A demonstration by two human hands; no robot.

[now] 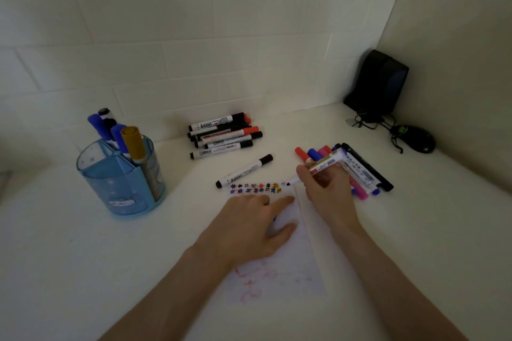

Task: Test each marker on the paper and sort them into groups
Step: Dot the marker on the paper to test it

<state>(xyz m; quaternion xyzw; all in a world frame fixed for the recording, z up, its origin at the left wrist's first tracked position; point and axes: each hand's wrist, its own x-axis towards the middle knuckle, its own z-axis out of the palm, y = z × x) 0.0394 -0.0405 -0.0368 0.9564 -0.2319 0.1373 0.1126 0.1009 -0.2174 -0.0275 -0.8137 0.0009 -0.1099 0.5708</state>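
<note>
**Marker test at a white table: one marker on the paper**

1. Right hand (327,191): thumb and fingers pinch an uncapped whiteboard marker (322,166), white barrel, dark blue tip. The tip touches the far edge of the paper, at the right end of the test marks.
2. Left hand (249,227): lies palm down on the paper, index finger and thumb spread apart. Whether the other fingers curl cannot be told (a bit of blue shows under the palm).
3. Paper (293,271): white sheet, near edge of the table (83,257). It carries two rows of small coloured test marks (255,187) at the far edge and faint red scribbles nearer the person.
4. Single black-capped marker (245,171): lies slantwise, just beyond the test marks.
5. Far pile (224,133): markers with black and red caps, near the tiled wall.
6. Right pile (360,171): red, blue, pink and black markers, just behind the right hand.
7. Blue pen holder (122,183): left, holding blue-capped and ochre-capped markers upright.
8. Black speaker (379,83) and computer mouse (415,138): far right corner.
</note>
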